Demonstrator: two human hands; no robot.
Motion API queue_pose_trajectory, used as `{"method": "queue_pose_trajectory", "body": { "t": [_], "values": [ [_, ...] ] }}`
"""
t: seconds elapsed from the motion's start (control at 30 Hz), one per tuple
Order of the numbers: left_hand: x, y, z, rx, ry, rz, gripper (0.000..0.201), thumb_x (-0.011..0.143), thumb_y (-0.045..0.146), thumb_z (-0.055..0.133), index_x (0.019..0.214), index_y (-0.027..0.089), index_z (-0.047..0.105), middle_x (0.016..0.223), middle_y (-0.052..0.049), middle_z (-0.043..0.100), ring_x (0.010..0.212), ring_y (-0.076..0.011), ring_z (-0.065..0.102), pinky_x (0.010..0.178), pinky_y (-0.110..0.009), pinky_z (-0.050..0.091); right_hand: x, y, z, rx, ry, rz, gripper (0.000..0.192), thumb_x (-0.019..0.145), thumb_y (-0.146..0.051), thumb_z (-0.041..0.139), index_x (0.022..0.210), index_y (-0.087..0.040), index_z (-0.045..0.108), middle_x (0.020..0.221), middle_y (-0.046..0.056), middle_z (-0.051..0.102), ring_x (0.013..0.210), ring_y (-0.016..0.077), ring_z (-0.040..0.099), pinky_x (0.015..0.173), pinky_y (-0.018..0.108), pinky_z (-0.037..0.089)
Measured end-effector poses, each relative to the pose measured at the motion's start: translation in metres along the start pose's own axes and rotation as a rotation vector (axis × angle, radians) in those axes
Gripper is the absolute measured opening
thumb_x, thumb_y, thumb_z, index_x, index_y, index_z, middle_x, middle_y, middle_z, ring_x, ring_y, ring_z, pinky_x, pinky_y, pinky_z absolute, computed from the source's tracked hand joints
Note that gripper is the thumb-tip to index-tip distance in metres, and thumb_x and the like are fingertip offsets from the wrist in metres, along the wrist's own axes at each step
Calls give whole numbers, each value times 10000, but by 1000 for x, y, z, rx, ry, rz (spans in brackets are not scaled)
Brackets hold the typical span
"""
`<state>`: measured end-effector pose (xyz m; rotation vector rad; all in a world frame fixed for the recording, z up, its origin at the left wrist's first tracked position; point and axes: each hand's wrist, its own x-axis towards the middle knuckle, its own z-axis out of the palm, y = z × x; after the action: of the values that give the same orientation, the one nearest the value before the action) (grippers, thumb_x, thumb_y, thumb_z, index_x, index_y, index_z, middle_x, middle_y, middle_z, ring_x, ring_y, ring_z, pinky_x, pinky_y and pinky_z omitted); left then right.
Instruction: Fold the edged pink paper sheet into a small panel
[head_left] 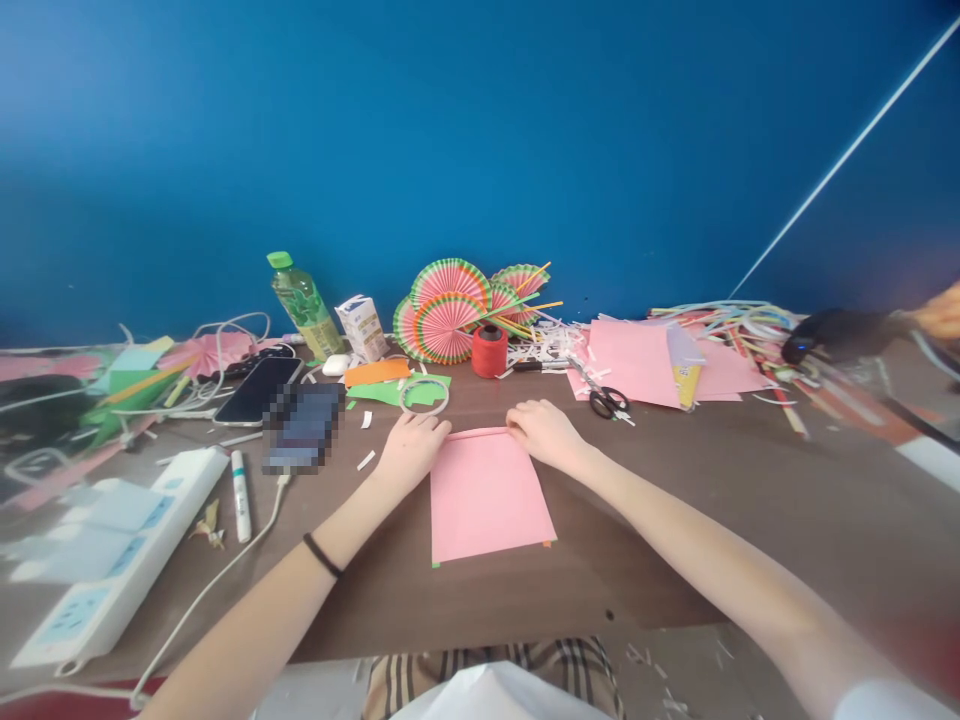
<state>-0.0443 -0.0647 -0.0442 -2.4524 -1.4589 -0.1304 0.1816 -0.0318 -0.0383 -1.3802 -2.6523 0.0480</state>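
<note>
A pink paper sheet (486,495) lies flat on the brown table (675,520) in front of me. My left hand (411,446) presses on its far left corner, fingers curled down on the paper's folded top edge. My right hand (543,431) rests on the far right corner of the same edge. Both hands pinch the narrow fold along the top. Thin green and orange slivers peek out at the sheet's near corners.
Behind the sheet lie a tape ring (424,394), a red thread spool (489,351), striped paper fans (448,310), black scissors (607,402) and pink sheets (637,362). To the left are a phone (259,389), a green bottle (304,305), a glue pen (240,495) and a power strip (112,560).
</note>
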Motion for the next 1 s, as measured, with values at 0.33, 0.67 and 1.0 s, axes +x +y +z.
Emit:
{"method": "queue_pose_trajectory", "body": {
  "t": [0.33, 0.67, 1.0],
  "values": [
    [11, -11, -3, -521, -161, -132, 92, 759, 168, 493, 669, 172, 510, 754, -23, 514, 716, -159, 510, 651, -262, 392, 18, 29, 11, 549, -76, 6, 82, 644, -99, 630, 637, -148, 565, 693, -12, 523, 649, 104, 506, 601, 205, 355],
    [16, -9, -11, -676, -327, -140, 122, 711, 116, 455, 749, 156, 563, 663, -5, 571, 617, -137, 526, 563, -237, 370, 23, 30, -4, 579, -307, -96, 162, 659, -233, 630, 807, -167, 645, 730, -10, 550, 617, 99, 495, 565, 208, 363],
    [35, -23, -70, -230, 177, 62, 190, 822, 161, 417, 772, 156, 600, 790, -54, 584, 777, -171, 518, 665, -283, 397, 22, 20, -60, 273, 244, -245, 129, 786, -127, 527, 735, -156, 642, 773, 44, 616, 762, 155, 519, 685, 272, 371]
  ]
}}
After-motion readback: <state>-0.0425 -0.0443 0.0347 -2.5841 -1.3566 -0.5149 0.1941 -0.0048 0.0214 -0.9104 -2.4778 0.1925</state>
